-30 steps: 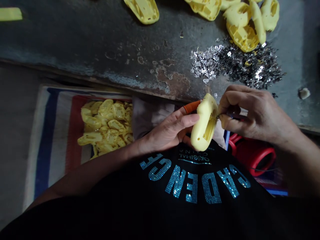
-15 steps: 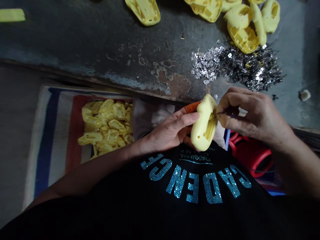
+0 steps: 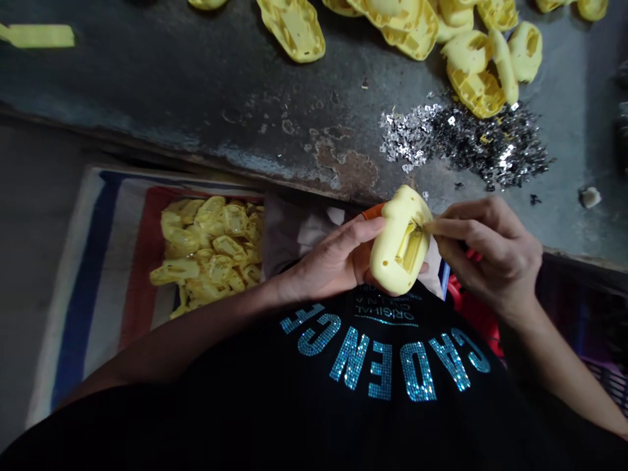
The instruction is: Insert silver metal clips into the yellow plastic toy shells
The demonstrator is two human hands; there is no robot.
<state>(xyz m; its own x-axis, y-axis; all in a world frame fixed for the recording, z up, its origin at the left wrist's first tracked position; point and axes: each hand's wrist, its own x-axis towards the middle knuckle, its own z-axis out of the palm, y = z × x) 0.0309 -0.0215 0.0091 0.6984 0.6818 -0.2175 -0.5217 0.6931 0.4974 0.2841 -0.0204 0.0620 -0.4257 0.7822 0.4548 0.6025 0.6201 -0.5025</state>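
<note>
sack: a striped woven sack (image 3: 140,275) in red, white and blue lies open on the floor to my left, heaped with yellow plastic shells (image 3: 209,245).
bench: on the rusty metal bench (image 3: 220,111) ahead of me, more loose shells (image 3: 471,72) sit beside a pile of silver metal clips (image 3: 466,147).
shell in hand: one yellow plastic shell (image 3: 400,242) is in front of my chest, just below the bench edge, hollow side up.
left hand: my left hand (image 3: 333,258) cradles the shell from beneath, with an orange handle (image 3: 373,211) tucked behind it.
left fingers: my left fingers (image 3: 366,229) lie together, wrapped around the shell.
right hand: my right hand (image 3: 485,252) reaches in from the right, above a red plastic object (image 3: 473,314).
right fingers: my right fingertips (image 3: 432,226) pinch at a notch in the shell; whatever they grip is too small to tell.
</note>
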